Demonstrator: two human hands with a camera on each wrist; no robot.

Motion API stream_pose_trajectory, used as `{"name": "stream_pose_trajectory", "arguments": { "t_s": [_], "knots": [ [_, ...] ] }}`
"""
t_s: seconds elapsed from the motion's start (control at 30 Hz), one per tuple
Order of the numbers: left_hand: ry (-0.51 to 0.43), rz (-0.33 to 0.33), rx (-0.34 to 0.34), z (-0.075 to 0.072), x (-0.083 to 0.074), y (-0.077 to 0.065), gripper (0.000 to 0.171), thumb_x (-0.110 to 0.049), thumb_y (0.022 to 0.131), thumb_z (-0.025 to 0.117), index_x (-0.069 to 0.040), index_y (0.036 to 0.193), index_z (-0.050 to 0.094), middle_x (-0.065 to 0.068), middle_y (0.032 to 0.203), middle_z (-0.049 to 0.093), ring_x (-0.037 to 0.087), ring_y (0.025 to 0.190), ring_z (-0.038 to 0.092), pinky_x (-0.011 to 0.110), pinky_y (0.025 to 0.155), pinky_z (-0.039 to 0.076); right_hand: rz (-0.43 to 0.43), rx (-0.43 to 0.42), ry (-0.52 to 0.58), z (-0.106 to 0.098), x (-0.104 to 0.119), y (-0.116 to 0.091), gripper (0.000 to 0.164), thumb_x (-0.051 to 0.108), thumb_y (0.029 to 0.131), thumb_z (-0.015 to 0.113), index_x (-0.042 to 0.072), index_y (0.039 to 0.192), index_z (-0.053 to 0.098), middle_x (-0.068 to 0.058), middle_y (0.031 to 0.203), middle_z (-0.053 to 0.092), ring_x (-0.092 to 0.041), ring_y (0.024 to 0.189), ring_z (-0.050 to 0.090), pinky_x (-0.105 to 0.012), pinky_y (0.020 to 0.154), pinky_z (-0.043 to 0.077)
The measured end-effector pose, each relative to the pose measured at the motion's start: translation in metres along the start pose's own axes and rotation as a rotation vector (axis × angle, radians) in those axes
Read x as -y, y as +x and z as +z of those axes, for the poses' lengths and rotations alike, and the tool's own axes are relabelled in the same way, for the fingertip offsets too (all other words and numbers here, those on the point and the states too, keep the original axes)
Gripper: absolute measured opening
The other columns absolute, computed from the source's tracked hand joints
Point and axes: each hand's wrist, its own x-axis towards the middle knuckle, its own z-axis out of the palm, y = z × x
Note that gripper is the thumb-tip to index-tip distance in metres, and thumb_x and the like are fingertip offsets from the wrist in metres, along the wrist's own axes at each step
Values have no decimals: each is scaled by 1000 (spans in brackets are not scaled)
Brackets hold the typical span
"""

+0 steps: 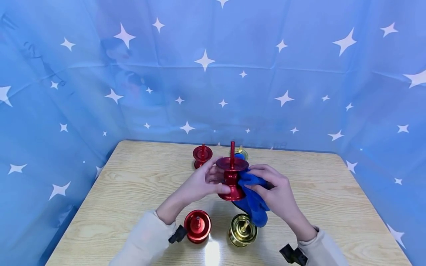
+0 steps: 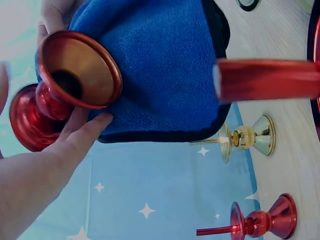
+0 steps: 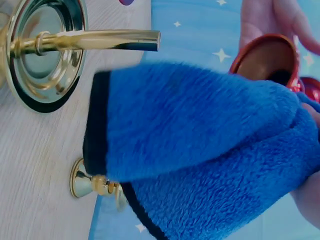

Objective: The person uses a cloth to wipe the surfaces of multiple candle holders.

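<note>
A red metal candle holder [image 1: 231, 177] with a tall central stem is held up over the table by my left hand [image 1: 204, 180], thumb across its base and fingers behind it. In the left wrist view its hollow underside [image 2: 92, 65] faces the camera. My right hand [image 1: 273, 184] pinches a blue fluffy cloth [image 1: 253, 199] with a black edge against the holder's right side. The cloth hangs down in folds; in the right wrist view the cloth [image 3: 200, 130] covers part of the holder [image 3: 270, 60]. Some fingers of both hands are hidden.
A red candle holder [image 1: 198, 226] and a gold one [image 1: 243, 231] stand near the front of the wooden table [image 1: 133, 207]. Farther back stand another red holder [image 1: 202, 153] and a second gold one [image 1: 244, 152], partly hidden. A blue star-patterned curtain [image 1: 233, 85] surrounds the table.
</note>
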Motion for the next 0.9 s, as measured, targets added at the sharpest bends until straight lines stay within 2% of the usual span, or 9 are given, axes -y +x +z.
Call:
{"name": "stream_pose_trajectory", "arguments": {
  "t_s": [0.1,0.2,0.3,0.43,0.53,0.7,0.9],
  "knots": [
    [4,4,-24,-2,0,1,68,-19,87,63,-1,140,25,20,122,53,27,111,54,36,93,43,-38,1,-14,1,0,1,31,-15,67,72,3,92,69,-7,99,64,-14,92,60,-15,78,47],
    [27,3,-32,-4,-1,2,62,-21,88,62,-2,138,30,21,119,55,26,107,56,36,90,46,-57,-6,-50,2,-1,1,33,-17,65,72,3,91,70,-5,97,65,-17,88,61,-13,76,47],
    [32,4,-49,-9,1,2,66,-23,84,67,-4,137,32,20,118,55,26,103,57,35,87,47,-51,-20,-84,2,-4,1,33,-16,64,74,4,90,70,-5,96,65,-19,87,62,-11,76,46],
    [1,15,-71,-24,11,2,73,-28,80,71,-7,138,31,21,122,52,28,104,56,37,87,47,-16,-53,-106,-5,-13,1,29,-12,64,76,5,88,71,-6,95,66,-16,87,61,-10,76,45],
    [-10,3,-88,-38,25,0,71,-26,81,70,-8,138,30,21,126,48,29,108,54,39,89,46,32,-84,-123,-14,-23,0,28,-10,65,76,4,88,71,-7,95,66,-8,89,59,-9,77,44],
    [11,-67,-121,-58,59,-5,67,-15,84,67,-8,139,28,22,125,48,27,107,53,36,89,45,143,-103,-165,-31,-39,-5,27,-7,69,74,3,94,70,-9,98,65,6,91,53,-6,76,42],
    [5,-103,-131,-74,102,-13,68,-8,85,65,-2,139,24,27,124,48,28,109,52,32,89,44,215,-94,-170,-44,-57,-16,27,-6,72,72,2,98,69,-12,97,64,8,88,53,-7,74,43]
  ]
}}
